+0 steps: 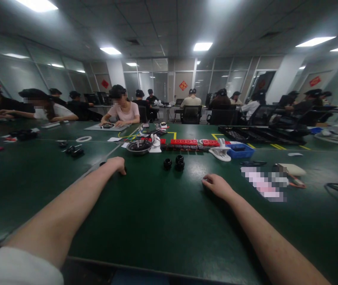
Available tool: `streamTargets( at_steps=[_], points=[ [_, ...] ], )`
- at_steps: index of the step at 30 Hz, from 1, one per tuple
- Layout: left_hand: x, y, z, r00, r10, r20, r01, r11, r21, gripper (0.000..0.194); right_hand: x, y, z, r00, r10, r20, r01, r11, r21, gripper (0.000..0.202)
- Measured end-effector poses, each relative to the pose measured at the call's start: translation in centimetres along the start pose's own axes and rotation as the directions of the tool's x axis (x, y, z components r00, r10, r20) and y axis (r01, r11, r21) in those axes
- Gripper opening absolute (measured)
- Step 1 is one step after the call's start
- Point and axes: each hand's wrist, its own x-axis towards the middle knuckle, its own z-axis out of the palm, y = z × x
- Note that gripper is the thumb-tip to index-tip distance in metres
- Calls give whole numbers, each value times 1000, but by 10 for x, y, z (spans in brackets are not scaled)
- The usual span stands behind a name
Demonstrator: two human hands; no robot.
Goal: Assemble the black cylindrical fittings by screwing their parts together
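Black parts (180,163) between left hand (115,164) and right hand (218,186)

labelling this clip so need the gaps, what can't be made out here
All in the head view:
- whatever is under the left hand: hidden by that hand
- the right palm: turned down, hidden by the right hand
- details of the pink-and-white item: covered by pixel blocks
- the dark contents of the blue bin: too small and blurred

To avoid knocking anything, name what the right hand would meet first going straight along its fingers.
The right hand would probably meet the black round parts first, though depth is unclear.
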Motion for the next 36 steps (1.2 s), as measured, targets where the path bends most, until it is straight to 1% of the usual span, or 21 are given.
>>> streamTargets(
  at_steps=[2,5,7,10,12,13,14,17,21,24,26,28,31,33,36],
  points=[
    [1,-7,-1,998,-51,22,50,998,30,34,0,0,1,1000,-2,-2,2,1000,-5,31],
    [2,-16,-3,999,-53,-10,53,999,13,29,0,2,2,1000,-7,-5,7,1000,-9,31],
    [2,-24,-7,997,-32,-71,31,999,-27,32,1,3,3,1000,-13,-5,13,1000,-10,31],
    [-1,-39,-13,979,-25,-203,5,995,-99,44,2,5,5,1000,-16,0,16,1000,-12,30],
    [-4,-52,-15,954,-42,-298,-3,988,-151,47,2,5,5,1000,-15,5,15,1000,-13,30],
    [-6,-59,-15,933,-52,-355,-17,982,-188,48,2,5,6,1000,-15,8,15,1000,-13,30],
    [-8,-65,-15,897,-63,-439,-59,964,-259,47,3,5,6,1000,-15,9,15,1000,-13,30],
    [-16,-83,-10,834,-135,-534,-71,935,-347,47,3,5,8,1000,-17,10,17,1000,-13,30],
    [-24,-96,7,787,-278,-551,-8,888,-460,44,4,6,10,1000,-17,11,18,1000,-16,31],
    [-26,-98,23,769,-376,-518,22,824,-566,45,4,6,10,1000,-12,10,12,1000,-20,31],
    [-26,-97,32,760,-410,-505,19,790,-613,47,4,6,10,1000,-9,10,9,1000,-22,31],
    [-26,-95,38,743,-424,-517,7,778,-629,47,4,6,10,1000,-7,11,7,1000,-23,30],
    [-27,-94,43,728,-408,-551,-17,792,-610,45,4,6,10,1000,-3,14,3,1000,-25,30],
    [-25,-96,46,737,-383,-557,-21,811,-585,46,5,6,10,1000,-3,17,3,1000,-24,30],
    [-22,-99,52,774,-342,-533,43,868,-494,52,4,6,10,1000,-8,20,9,1000,-21,30]
  ],
)
